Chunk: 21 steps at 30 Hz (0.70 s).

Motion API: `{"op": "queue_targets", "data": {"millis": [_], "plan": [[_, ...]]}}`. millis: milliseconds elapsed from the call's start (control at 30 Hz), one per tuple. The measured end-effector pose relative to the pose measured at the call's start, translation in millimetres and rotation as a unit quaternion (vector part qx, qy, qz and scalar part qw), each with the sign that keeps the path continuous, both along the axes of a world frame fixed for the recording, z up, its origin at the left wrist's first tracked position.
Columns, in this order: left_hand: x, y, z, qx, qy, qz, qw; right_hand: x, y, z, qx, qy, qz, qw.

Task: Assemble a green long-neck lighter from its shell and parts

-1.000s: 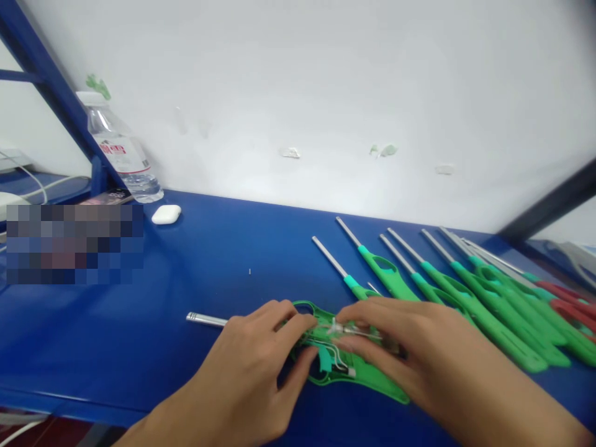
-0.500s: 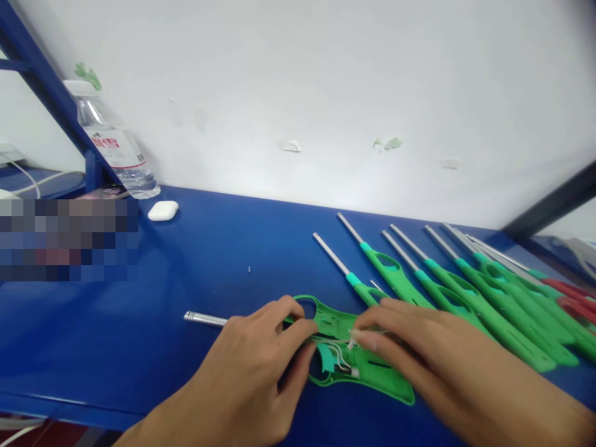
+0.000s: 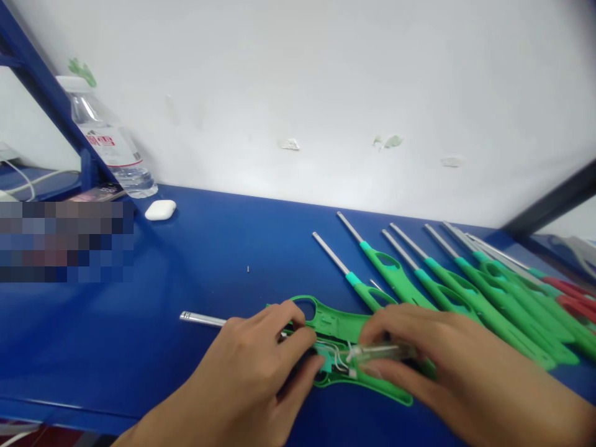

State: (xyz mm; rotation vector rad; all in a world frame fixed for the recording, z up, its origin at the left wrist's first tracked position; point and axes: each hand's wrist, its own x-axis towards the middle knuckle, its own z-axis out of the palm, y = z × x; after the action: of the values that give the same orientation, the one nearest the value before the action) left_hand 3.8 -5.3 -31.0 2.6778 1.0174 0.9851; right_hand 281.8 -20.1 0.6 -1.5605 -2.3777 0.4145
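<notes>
Two green casing halves (image 3: 382, 386) of a lighter lie open side by side on the blue table, with a metal tube (image 3: 202, 320) sticking out to the left. White wires and a teal part show inside the lower half. My left hand (image 3: 265, 360) pinches the lighter at its tube end, fingers closed around the inner parts. Between the thumb and fingers of my right hand (image 3: 419, 354) is a clear fuel tank (image 3: 382, 353) with a white tip, held above the lower casing half.
Several green lighters (image 3: 447, 282) lie slanted at the right, red ones (image 3: 570, 298) beyond. A small screw (image 3: 248, 269) and a white case (image 3: 161, 210) lie on the table (image 3: 209, 242). A water bottle (image 3: 112, 146) leans at the back left.
The clear tank, mostly hidden before, now shows in my right hand, whose fingers are further apart around it. My left hand has hardly moved, its thumb now nearer the teal part.
</notes>
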Motion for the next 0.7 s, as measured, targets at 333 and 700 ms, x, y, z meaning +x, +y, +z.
{"op": "queue_targets", "data": {"millis": [333, 700], "plan": [[1, -1, 5.8, 0.019, 0.026, -0.035, 0.999, -9, 8, 7.6, -0.042, -0.011, 0.028, 0.999], [2, 2, 6.9, 0.03, 0.031, -0.037, 0.998, -13, 11, 1.6, -0.024, -0.018, 0.025, 0.999]]}}
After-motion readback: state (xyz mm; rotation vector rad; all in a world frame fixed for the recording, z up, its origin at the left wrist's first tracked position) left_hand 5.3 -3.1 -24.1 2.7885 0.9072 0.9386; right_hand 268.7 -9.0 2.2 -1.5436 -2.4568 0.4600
